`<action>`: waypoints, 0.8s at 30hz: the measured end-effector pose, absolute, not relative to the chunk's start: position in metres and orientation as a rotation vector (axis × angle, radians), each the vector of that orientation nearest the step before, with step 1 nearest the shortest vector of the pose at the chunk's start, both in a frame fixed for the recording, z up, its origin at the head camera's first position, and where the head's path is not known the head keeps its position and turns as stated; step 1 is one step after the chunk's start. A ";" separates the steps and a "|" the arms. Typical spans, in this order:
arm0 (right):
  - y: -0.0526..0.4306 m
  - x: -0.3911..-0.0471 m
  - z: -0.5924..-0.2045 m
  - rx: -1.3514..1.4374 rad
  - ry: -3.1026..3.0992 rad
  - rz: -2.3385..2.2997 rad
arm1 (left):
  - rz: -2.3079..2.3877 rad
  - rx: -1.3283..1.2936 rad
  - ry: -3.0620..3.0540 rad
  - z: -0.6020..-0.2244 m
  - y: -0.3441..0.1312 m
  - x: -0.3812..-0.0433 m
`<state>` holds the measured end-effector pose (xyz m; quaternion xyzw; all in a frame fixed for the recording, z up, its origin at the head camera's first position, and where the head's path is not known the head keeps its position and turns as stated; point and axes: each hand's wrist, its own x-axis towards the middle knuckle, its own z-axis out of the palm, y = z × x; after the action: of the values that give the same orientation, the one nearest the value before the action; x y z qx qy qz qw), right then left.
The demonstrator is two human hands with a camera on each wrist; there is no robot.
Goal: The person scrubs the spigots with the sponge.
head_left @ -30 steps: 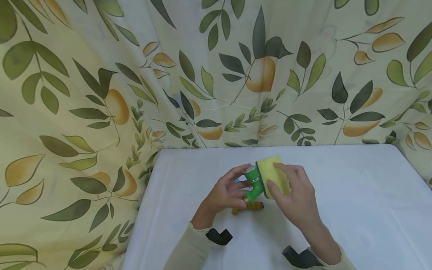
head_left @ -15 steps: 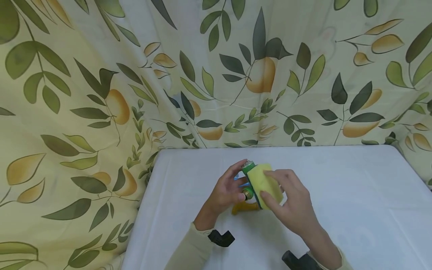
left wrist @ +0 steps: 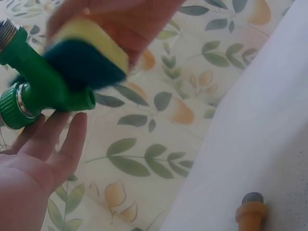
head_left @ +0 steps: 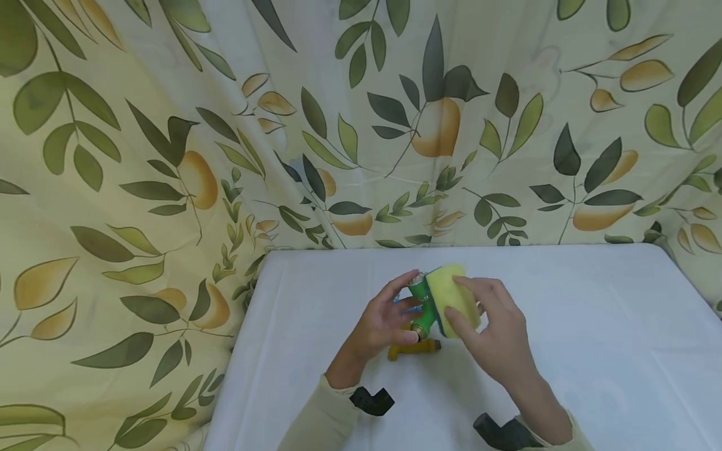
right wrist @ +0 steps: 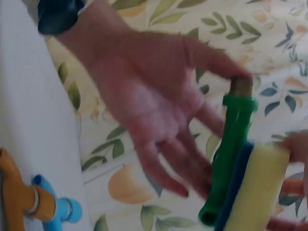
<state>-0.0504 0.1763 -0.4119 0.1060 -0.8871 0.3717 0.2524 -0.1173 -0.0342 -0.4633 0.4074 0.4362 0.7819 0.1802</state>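
Note:
My left hand [head_left: 376, 322] grips a green plastic tap [head_left: 427, 313] by its ends, between thumb and fingers. The left wrist view shows the tap's threaded metal inlet and ribbed collar. On the tap's right side, a sponge [head_left: 455, 304] lies with its dark scouring face against the green body. My right hand [head_left: 502, 332] pinches the sponge's yellow side. Beneath the hands, an orange tap [head_left: 414, 349] lies on the table. A blue tap [right wrist: 60, 210], mostly hidden behind the left fingers in the head view, lies beside it.
A white-covered table [head_left: 609, 351] spreads under both hands. Behind and to the left hangs a leaf-patterned curtain [head_left: 507, 37], close to the table's back edge. Each wrist carries a black camera mount [head_left: 372, 401].
The sponge slid down and left along the tap, then back up and right. The green tap tilted during the stroke and has turned partly back. The left hand shifted slightly.

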 end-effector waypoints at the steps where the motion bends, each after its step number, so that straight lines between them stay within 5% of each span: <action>1: 0.176 -0.048 -0.411 0.348 -2.403 1.025 | 2.210 1.156 1.232 -0.463 -0.034 -0.117; 6: 0.177 -0.043 -0.410 0.625 -2.308 1.060 | 2.207 1.176 1.271 -0.463 -0.034 -0.118; 12: 0.178 -0.054 -0.417 0.401 -2.325 0.980 | 2.202 1.195 1.331 -0.463 -0.033 -0.120; 24: 0.187 -0.059 -0.419 0.394 -2.319 0.980 | 2.064 1.224 1.558 -0.458 -0.035 -0.117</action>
<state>-0.0591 0.1866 -0.4187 0.1478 -0.8704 0.3677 0.2922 -0.1173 -0.0351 -0.4577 0.4235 0.5393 0.7142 0.1400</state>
